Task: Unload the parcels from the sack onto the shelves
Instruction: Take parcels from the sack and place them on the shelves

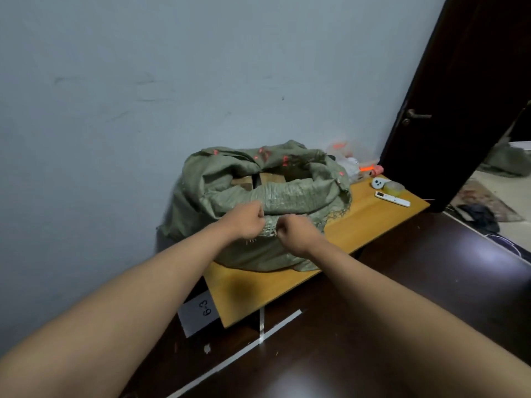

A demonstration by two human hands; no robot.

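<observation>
Both fists gripped the sack's near rim.
Your left hand (249,221) and right hand (296,232) pinched the sack (287,193); better rolled evenly, exposing parcels (270,179).

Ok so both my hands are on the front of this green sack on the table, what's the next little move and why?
Probably pull the rolled front rim down and toward you. Your left hand and right hand both grip the green sack at its front edge, and a brown parcel shows only partly inside the mouth, so widening the opening should make it easier to lift out.

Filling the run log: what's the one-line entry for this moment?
left hand: grips sack rim | right hand: grips rim | parcels: inside
</observation>
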